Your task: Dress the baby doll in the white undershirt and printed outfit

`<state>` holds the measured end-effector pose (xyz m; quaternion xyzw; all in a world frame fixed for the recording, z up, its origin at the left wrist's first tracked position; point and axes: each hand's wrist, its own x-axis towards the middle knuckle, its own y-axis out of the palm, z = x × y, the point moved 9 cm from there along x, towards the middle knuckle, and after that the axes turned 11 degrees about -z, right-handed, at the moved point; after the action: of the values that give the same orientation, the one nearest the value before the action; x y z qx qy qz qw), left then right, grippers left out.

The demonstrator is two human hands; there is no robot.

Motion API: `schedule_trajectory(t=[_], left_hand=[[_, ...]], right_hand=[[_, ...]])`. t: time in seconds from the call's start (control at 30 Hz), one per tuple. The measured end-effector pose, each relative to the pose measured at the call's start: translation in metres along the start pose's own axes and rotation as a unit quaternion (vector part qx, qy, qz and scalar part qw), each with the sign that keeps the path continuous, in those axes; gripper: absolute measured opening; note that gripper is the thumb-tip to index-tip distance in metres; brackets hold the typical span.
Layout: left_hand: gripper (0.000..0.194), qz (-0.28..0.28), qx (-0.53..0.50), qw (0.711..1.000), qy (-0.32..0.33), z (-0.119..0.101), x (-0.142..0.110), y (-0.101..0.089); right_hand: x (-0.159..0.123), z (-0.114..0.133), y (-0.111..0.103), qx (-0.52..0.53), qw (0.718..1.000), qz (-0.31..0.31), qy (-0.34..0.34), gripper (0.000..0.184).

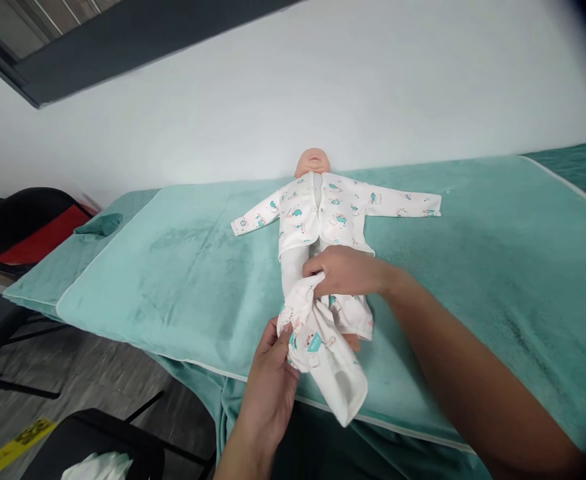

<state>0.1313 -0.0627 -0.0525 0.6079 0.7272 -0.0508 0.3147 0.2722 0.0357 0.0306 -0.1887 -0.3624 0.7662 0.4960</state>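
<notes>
Two-handed hold on printed pants (317,343): left hand (273,370) low, right hand (350,270) higher; yellow strip's (13,450) dark marks unreadable.

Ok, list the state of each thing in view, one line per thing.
Bald-headed baby doll: lying on its back.
White long-sleeved printed jacket: worn, sleeves outspread, parted at the neck.
White printed cloth trousers: gathered at one leg, cuff hanging loose.
Left hand: closed on the trousers.
Right hand: pinching the trousers higher up.
Teal plush cover: spread out, lightly creased.
Black thin-legged chair: standing.
White-green bundle: crumpled.
</notes>
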Motion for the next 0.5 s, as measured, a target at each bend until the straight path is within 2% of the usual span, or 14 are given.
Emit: schedule_trajectory(t=[0.1, 0.2, 0.27, 0.37, 0.5], left_hand=[[0.046, 0.01, 0.023, 1.0, -0.003, 0.001, 0.0, 0.007], [0.042, -0.021, 0.106, 0.992, 0.068, -0.009, 0.008, 0.001], [0.037, -0.054, 0.187, 0.968, 0.158, -0.024, 0.016, -0.002], [0.04, -0.085, 0.271, 0.918, 0.277, -0.048, 0.03, 0.0], [0.037, -0.062, 0.3, 0.881, 0.361, -0.074, 0.058, 0.015]], right_hand=[[0.0, -0.002, -0.001, 0.011, 1.0, -0.001, 0.006, 0.012], [0.0, -0.003, -0.002, 0.027, 1.0, -0.007, 0.002, 0.015], [0.001, -0.003, -0.003, 0.037, 0.999, -0.013, -0.005, 0.018], [0.002, -0.005, -0.004, 0.038, 0.999, -0.023, -0.003, 0.028], [0.003, -0.006, -0.004, 0.047, 0.998, -0.031, 0.0, 0.028]])
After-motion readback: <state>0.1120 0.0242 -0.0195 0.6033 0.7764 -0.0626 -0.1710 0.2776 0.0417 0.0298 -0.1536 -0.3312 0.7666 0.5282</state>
